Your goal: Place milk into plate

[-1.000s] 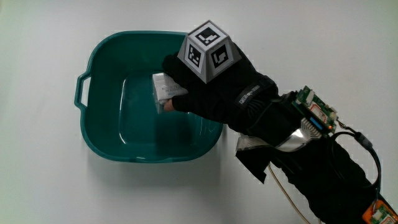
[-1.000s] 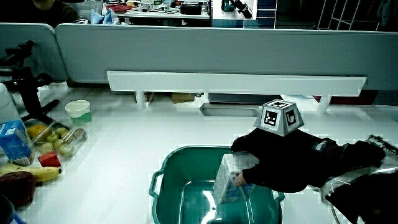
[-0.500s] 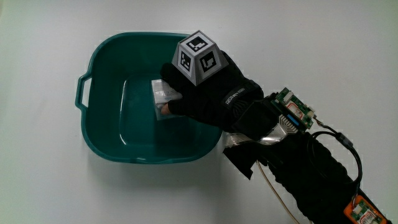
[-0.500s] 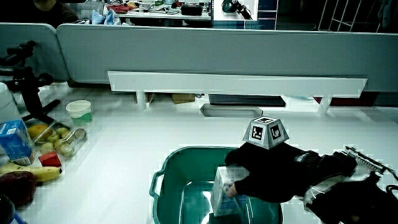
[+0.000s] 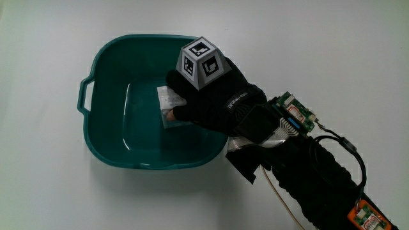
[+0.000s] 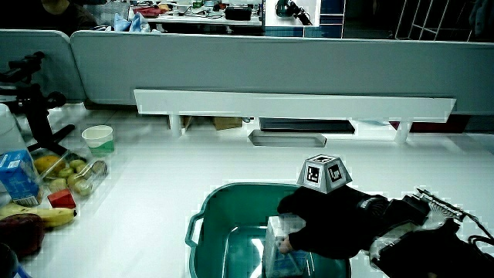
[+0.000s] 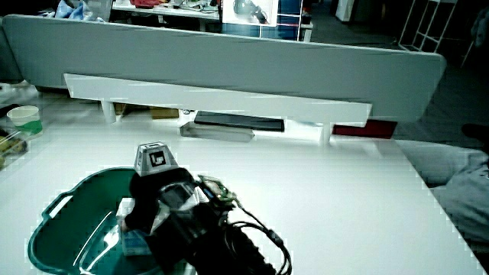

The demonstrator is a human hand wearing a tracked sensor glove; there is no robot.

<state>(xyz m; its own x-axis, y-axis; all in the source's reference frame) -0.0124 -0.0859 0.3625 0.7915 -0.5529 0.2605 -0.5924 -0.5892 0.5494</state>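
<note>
Lowered: hand (image 5: pixel 217 96) grips upright milk (image 5: pixel 168 105) inside basin (image 5: pixel 102 61).

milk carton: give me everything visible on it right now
The milk carton is a small pale box with bluish print low on its side in a side view. It stands roughly upright inside the teal basin, near the wall closest to the hand, whose fingers grip its upper part. Whether its base touches the basin floor cannot be seen.

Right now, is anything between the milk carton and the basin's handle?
No. In the main view only bare basin floor lies between the milk carton and the handle of the teal basin.
</note>
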